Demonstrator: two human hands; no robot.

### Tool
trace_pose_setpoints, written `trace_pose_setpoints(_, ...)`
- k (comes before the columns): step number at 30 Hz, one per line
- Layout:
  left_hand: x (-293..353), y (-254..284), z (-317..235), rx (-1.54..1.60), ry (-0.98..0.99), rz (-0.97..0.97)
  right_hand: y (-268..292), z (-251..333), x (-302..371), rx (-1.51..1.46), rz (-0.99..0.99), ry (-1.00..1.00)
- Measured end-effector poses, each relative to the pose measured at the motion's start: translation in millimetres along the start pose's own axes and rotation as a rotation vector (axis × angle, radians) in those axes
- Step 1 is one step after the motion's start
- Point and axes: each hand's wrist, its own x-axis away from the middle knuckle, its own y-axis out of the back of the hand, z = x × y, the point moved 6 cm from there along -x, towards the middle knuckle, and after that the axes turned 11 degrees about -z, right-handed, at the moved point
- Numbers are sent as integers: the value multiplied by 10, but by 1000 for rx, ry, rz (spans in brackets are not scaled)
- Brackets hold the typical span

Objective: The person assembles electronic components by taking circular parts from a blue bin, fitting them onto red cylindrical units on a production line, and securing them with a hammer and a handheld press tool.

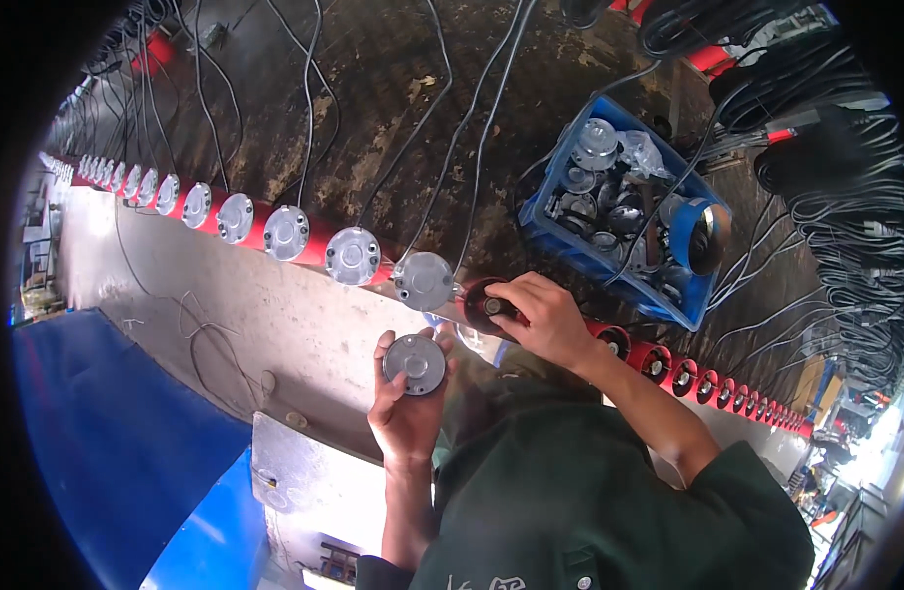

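Round metal cap [415, 365], silver and broad-faced, in my left grip [401, 411]: fingers curled about the rim, thumb over the lower face, closed on it. From this cap the nearest open red tube [474, 303] lies beyond and to the right, at the near edge of the table [373, 108]; the cap turns its flat face up toward me and shows no long axis. My right grip [548, 320] is the nearer to that tube, its fingers bent at the mouth beside a dark cylindrical part [493, 307]; whether they are closed on it I cannot tell. Counts: one loose cap in my left grip; at least eight capped tubes [286, 233] leftward and at least six uncapped tubes [645, 352] rightward, the farther ones too small to number; one blue crate [595, 264], holding one blue ring [682, 234] and jumbled metal parts, uncountable
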Motion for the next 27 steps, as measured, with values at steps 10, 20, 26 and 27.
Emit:
trace_pose_setpoints(10,-28,-103,116,-59,9,34,6,21,-16,6,16,19)
trace_pose_setpoints(20,31,-402,310,-172,-78,79,457,576,-44,-88,-92,99)
trace_pose_setpoints(26,181,-288,580,-523,51,-20,318,740,239,-24,79,55)
trace_pose_setpoints(27,194,-217,587,-616,49,-28,340,715,251,-26,80,53)
